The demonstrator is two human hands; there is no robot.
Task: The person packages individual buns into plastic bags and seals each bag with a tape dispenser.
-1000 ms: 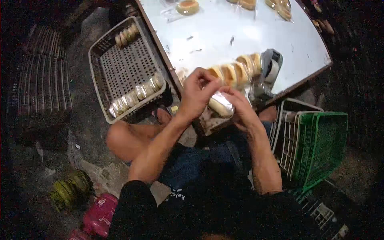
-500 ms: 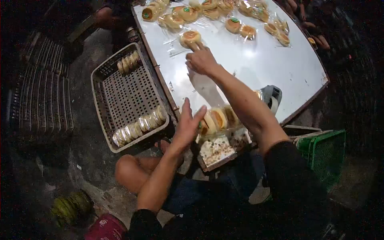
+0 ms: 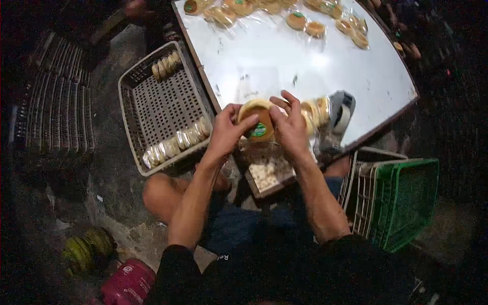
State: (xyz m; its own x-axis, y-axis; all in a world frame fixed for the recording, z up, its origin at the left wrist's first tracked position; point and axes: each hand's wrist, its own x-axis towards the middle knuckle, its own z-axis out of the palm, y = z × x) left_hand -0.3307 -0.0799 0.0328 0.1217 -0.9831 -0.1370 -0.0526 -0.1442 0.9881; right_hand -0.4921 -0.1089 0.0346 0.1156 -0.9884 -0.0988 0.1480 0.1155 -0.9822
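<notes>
Between my two hands is a round bread bun in clear plastic, tilted up so its brown face and green label show. My left hand grips its left edge, with the thumb across the face. On the opposite edge, my right hand pinches it between thumb and fingers. Wrapped buns stand in a row just right of my right hand, partly hidden by it. Beside them sits a grey tape dispenser with a roll of tape. Loose plastic hangs below the held bun.
More wrapped buns lie along the far side of the white table. A perforated crate with two rows of buns stands at left. Green and grey crates are at right. A pink gas cylinder stands at lower left.
My right hand has come back from the far part of the table with a bun. My left hand has moved up from the row of buns and now holds it too.
</notes>
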